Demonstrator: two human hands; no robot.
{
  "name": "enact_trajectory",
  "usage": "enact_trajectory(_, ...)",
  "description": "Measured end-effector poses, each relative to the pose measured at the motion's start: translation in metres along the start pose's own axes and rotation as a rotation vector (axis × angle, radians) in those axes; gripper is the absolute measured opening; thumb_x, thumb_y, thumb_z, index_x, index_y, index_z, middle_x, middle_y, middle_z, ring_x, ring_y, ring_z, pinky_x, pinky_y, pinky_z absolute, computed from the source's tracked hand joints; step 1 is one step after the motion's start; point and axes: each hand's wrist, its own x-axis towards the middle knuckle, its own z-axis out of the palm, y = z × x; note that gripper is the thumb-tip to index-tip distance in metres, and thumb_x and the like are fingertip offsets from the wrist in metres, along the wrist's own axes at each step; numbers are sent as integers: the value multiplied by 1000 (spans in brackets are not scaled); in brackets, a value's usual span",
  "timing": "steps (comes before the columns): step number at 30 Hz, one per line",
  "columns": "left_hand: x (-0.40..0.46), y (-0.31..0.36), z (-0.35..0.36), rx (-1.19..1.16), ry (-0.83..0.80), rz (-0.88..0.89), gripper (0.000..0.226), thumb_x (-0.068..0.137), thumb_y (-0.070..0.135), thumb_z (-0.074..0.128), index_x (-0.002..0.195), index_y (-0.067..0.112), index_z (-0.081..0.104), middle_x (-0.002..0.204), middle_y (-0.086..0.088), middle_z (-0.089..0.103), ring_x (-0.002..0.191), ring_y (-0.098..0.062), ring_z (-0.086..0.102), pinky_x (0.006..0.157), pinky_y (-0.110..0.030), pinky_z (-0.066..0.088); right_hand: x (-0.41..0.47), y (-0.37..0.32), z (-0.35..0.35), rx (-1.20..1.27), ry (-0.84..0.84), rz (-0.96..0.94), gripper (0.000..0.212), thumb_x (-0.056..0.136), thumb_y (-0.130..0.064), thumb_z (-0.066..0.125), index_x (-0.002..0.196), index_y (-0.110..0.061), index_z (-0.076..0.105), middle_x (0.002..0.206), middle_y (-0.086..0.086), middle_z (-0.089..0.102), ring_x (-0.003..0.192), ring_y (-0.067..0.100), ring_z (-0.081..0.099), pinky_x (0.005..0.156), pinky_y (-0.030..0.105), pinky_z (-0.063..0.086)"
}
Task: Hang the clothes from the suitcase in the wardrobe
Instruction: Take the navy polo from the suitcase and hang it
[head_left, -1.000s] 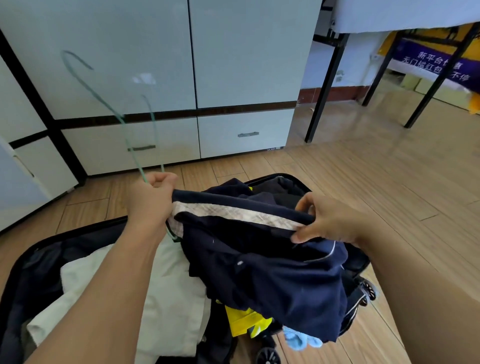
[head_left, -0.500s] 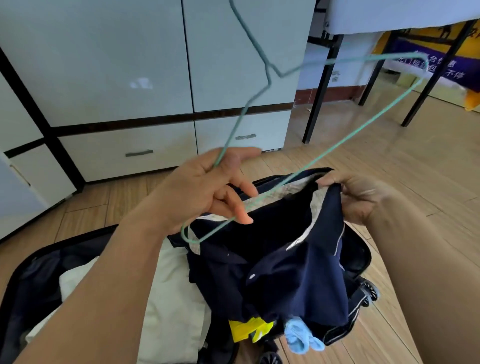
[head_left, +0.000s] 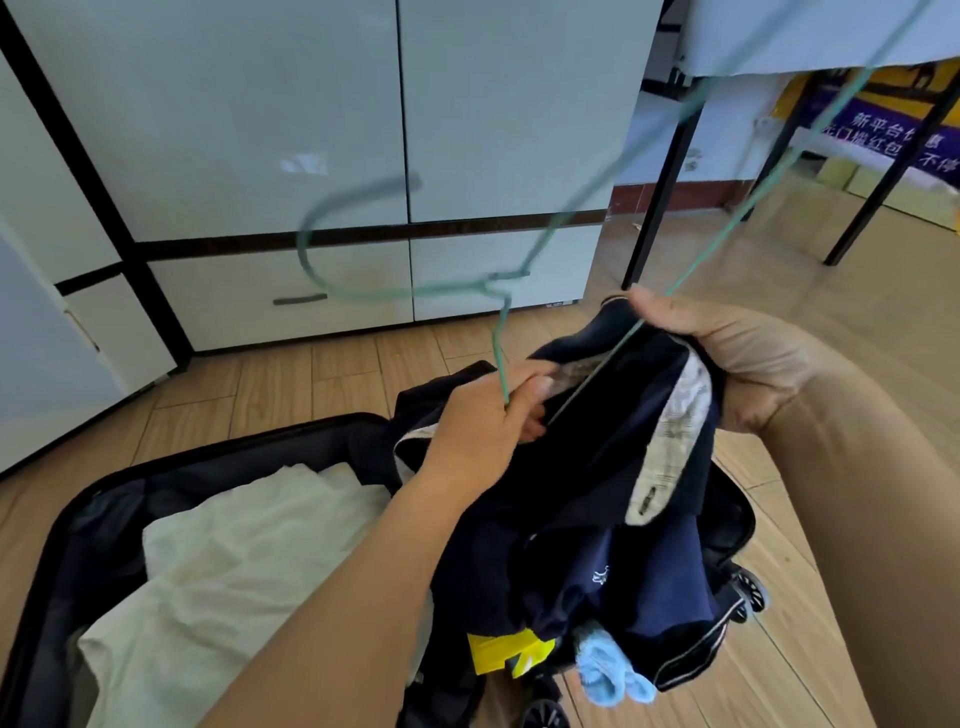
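Swung down since half a second ago, the thin green wire hanger (head_left: 415, 293) enters the navy collared shirt (head_left: 587, 519) — left hand (head_left: 488, 421) pinching wire, right hand (head_left: 727, 364) gripping collar at 2 o'clock, above the open black suitcase (head_left: 104, 499).

wood plank floor (head_left: 857, 332), black-legged table (head_left: 660, 197) with white cloth, purple banner (head_left: 883, 130) behind.

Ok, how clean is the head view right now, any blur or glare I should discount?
Head view: the green wire hanger is motion-smeared, its hook a soft ghost against the wardrobe; the left hand is slightly soft, the right hand and navy garment sharper; a pale window glare sits on the wardrobe door; wide-angle bending curves the table legs and floor edges.
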Motion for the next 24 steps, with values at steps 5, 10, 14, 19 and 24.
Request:
enact_trajectory(5, 4, -5, -18, 346, -19, -236, 32, 86, 32, 70, 115, 26, 60, 99, 4, 67, 90, -13, 64, 86, -31, 52, 5, 0, -12, -103, 386, -44, 11, 86, -18, 65, 81, -9, 66, 63, 9, 68, 51, 20, 66, 51, 30, 57)
enact_trajectory(10, 11, 30, -28, -205, 106, -178, 39, 82, 28, 74, 118, 29, 57, 106, 9, 67, 100, -5, 61, 89, -25, 46, 5, -3, -8, -175, 336, -74, 10, 85, -1, 61, 79, -9, 64, 59, 8, 65, 47, 18, 63, 48, 26, 55)
enact_trajectory(14, 15, 56, -32, -545, 229, 7, 18, 85, 17, 68, 99, 27, 64, 99, -3, 69, 100, -11, 65, 86, -25, 49, -3, -5, 0, -258, 165, -69, 15, 88, 4, 56, 83, -7, 64, 61, 8, 67, 47, 14, 64, 48, 21, 54)
enact_trajectory(19, 15, 60, -24, -753, 335, 156, 32, 98, 28, 49, 76, 30, 71, 71, 3, 59, 65, -9, 48, 72, -23, 39, -15, -18, 8, -273, 87, -74, 22, 80, 6, 59, 100, 0, 67, 83, 17, 70, 61, 21, 68, 64, 31, 59)
enact_trajectory(24, 16, 32, -24, -755, 343, 7, 38, 101, 14, 46, 68, 19, 64, 61, 7, 54, 61, -5, 51, 76, -22, 41, -25, -33, 4, 16, 161, -157, 42, 80, 8, 51, 122, 5, 58, 115, 23, 62, 89, 29, 66, 74, 39, 60)
